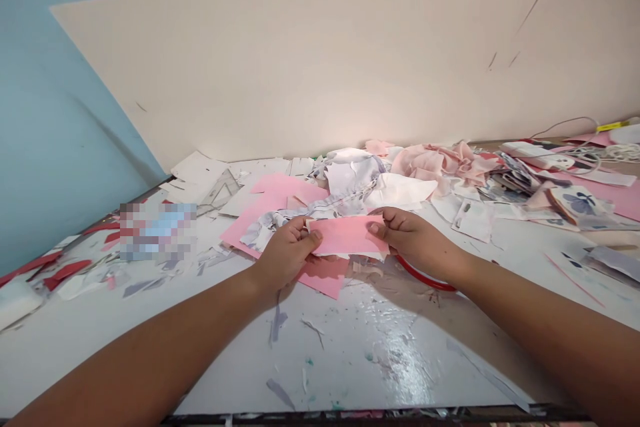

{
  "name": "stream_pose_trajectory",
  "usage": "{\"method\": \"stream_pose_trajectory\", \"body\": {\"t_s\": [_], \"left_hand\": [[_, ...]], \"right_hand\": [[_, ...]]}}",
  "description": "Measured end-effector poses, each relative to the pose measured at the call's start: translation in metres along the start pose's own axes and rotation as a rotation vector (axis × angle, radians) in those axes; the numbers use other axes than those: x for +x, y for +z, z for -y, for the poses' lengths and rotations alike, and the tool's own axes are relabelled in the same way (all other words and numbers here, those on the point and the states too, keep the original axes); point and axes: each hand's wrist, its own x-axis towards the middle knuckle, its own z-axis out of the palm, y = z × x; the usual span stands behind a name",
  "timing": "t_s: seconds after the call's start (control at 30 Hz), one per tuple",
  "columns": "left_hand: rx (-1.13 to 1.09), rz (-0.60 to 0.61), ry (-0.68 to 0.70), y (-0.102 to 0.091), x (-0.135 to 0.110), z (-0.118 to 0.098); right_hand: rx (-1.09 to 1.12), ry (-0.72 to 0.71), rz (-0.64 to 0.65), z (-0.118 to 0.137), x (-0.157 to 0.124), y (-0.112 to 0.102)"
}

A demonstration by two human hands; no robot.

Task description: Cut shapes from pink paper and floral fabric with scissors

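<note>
Pink strip [347, 235] hangs between my two hands, held just above the scraps on the paint-spattered table [345, 360], with a thin white layer showing along its lower edge. My left hand [284, 255] pinches the left end, thumb on top and fingers behind it. My right hand [413, 237] closes on the right end, fingertips pressing its face. Both hands are nearly closed, and this strip is all they have hold of.

I judge it light and thin, though I can't tell whether it's card, paper or stiffened cloth. It spans the gap between my hands without sagging, so it has some stiffness, but a hard squeeze could crease it. The short ends seem the best place to hold it, flat between thumb and fingers.

Beneath it lies a larger pink sheet [323, 277], and a red ring [425, 278] sits just under my right wrist. Farther off are crumpled white scraps [350, 177], pale pink cloth [435, 161] and a butterfly-printed patch [580, 207]. A beige board [300, 60] stands behind the table, against a blue wall [50, 80].
</note>
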Motion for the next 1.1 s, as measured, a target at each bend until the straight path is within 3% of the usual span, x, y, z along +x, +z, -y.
{"method": "stream_pose_trajectory", "body": {"t_s": [0.33, 0.73, 0.87, 0.97, 1.03, 1.1], "left_hand": [[0.056, 0.006, 0.027, 0.000, -0.001, -0.001], [0.135, -0.050, 0.152, 0.000, -0.001, 0.002], [0.388, -0.155, 0.297, -0.004, -0.003, -0.001], [0.626, -0.258, 0.426, -0.009, -0.004, -0.006], [0.788, -0.292, 0.541, -0.013, -0.005, -0.009], [0.968, -0.267, 0.755, -0.016, -0.006, -0.012]], "right_hand": [[-0.025, -0.010, -0.006, -0.005, 0.001, -0.003], [0.006, -0.038, -0.083, -0.007, 0.002, 0.000], [-0.127, -0.078, -0.216, -0.005, 0.000, 0.002], [-0.132, -0.007, -0.300, -0.001, 0.000, 0.000], [0.011, 0.149, -0.183, 0.003, 0.000, -0.002], [0.239, 0.342, 0.057, 0.006, 0.001, -0.003]]}}
